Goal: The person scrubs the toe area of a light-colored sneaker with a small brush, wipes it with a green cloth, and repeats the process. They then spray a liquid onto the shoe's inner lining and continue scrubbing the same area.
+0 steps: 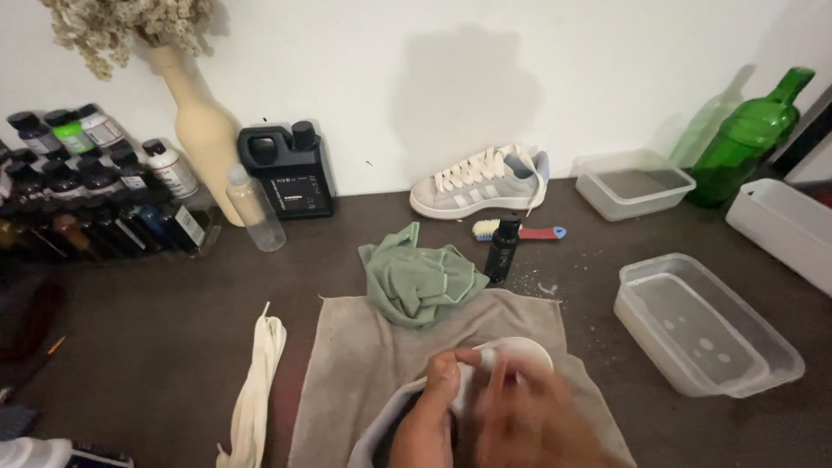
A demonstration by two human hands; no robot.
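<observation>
Sneaker (511,351), laces out, clamped in left hand (426,425) fingers over grey towel (364,364); right hand (529,416) blurred on toe, grip can't tell. Laces (256,381) left of fingers; 2nd shoe (481,182) w/ laces in, beyond.

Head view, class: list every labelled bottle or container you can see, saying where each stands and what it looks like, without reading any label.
Black jug: against the wall, squarish, handled, pale label.
Small bottles: left edge cluster, dark caps, one green, mixed labels.
Clear bottle: beside the jug, slim, pale contents.
Black bottle: upright by the green cloth.
Green glass bottle: far right, leaning on the wall.
</observation>
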